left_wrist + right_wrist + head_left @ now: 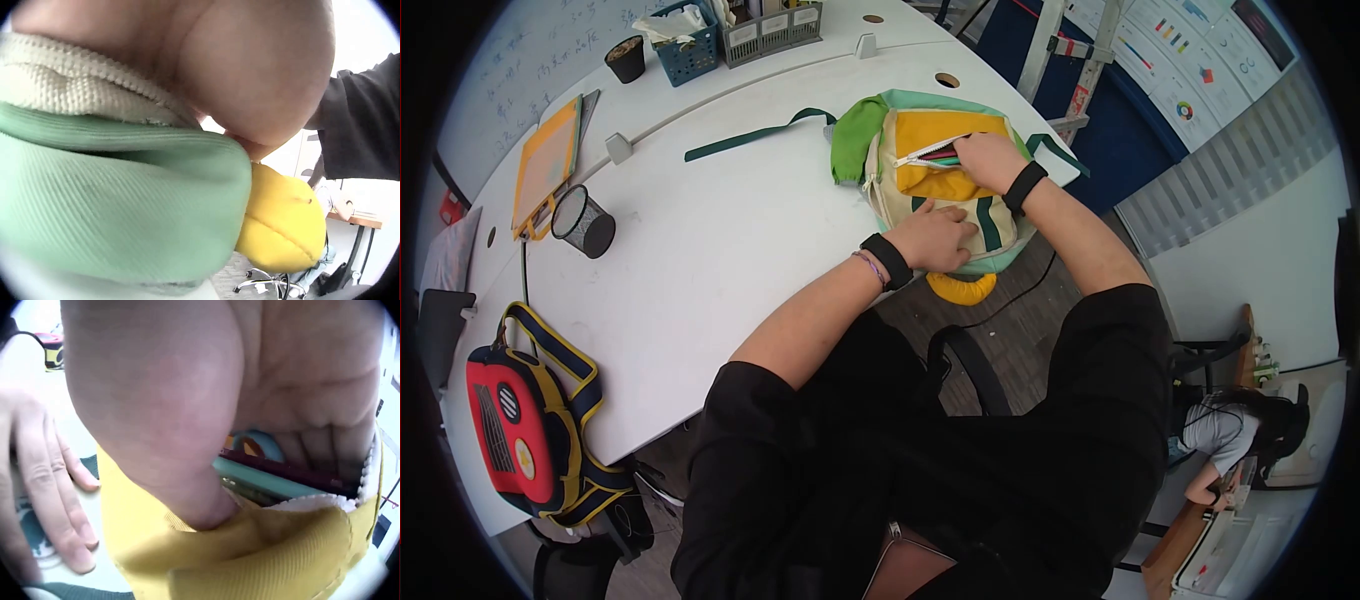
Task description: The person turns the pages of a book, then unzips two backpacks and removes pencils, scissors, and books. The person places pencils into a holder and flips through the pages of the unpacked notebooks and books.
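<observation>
A backpack with yellow, cream and green panels [945,127] lies on the table's edge. The right hand [990,162] reaches into its unzipped yellow pocket [250,562]; in the right wrist view the visible fingers extend inside, tips hidden, and the thumb touches the yellow fabric. Inside are a teal item [269,478] and a dark red item [281,467], both long and thin. The left hand [930,237] rests with fingers spread on the cream panel, below the pocket. The left wrist view shows that hand's palm side [250,69] against the bag, beside the yellow handle [281,219].
On the white table [730,240] are a mesh cup [587,225], orange folders [545,165], a dark pot [626,62] and baskets [687,60]. A red and navy backpack [525,430] is at the near left. Another person [1230,430] is at the right.
</observation>
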`<control>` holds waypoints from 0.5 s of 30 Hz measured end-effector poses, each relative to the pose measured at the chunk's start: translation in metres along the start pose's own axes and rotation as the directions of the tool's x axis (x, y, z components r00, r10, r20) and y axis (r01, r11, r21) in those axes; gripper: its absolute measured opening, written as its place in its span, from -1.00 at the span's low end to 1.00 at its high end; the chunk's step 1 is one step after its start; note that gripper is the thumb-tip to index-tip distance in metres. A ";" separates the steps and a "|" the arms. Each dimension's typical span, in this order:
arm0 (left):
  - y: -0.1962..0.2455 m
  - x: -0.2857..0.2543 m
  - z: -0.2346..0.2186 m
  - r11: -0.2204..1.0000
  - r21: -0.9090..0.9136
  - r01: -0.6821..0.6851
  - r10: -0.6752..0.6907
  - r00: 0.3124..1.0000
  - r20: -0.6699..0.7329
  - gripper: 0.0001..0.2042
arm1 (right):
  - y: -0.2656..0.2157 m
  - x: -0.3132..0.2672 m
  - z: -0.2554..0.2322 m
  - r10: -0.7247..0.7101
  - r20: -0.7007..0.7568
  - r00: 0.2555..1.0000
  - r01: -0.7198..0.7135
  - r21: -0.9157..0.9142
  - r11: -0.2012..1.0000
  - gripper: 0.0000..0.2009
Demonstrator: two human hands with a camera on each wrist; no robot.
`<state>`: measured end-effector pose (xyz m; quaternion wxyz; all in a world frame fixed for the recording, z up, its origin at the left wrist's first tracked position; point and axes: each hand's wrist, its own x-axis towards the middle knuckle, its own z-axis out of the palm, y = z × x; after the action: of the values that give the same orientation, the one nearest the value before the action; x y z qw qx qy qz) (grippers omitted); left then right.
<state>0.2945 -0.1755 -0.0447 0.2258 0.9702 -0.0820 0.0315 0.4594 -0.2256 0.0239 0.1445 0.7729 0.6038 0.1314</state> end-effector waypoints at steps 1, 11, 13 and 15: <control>0.000 -0.001 0.001 1.000 0.001 -0.001 0.001 1.000 0.003 -0.50 | -0.001 0.000 0.003 0.002 0.000 1.000 -0.002 0.002 1.000 -0.85; -0.003 -0.003 0.004 1.000 -0.026 -0.017 0.016 0.998 -0.055 -0.50 | 0.018 -0.017 -0.002 -0.200 -0.203 0.959 0.223 0.098 0.970 -0.87; -0.003 -0.003 0.005 0.999 -0.032 -0.020 0.018 0.999 -0.040 -0.51 | 0.023 -0.023 0.001 -0.239 -0.286 0.928 0.281 0.114 0.953 -0.88; -0.004 -0.004 0.006 0.999 -0.027 -0.024 0.022 0.998 -0.066 -0.51 | 0.022 -0.027 0.002 -0.242 -0.254 0.936 0.225 -0.092 0.970 -0.88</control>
<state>0.2915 -0.1738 -0.0522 0.2413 0.9645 -0.0860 0.0648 0.4738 -0.2567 0.0295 0.1014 0.6665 0.7007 0.2333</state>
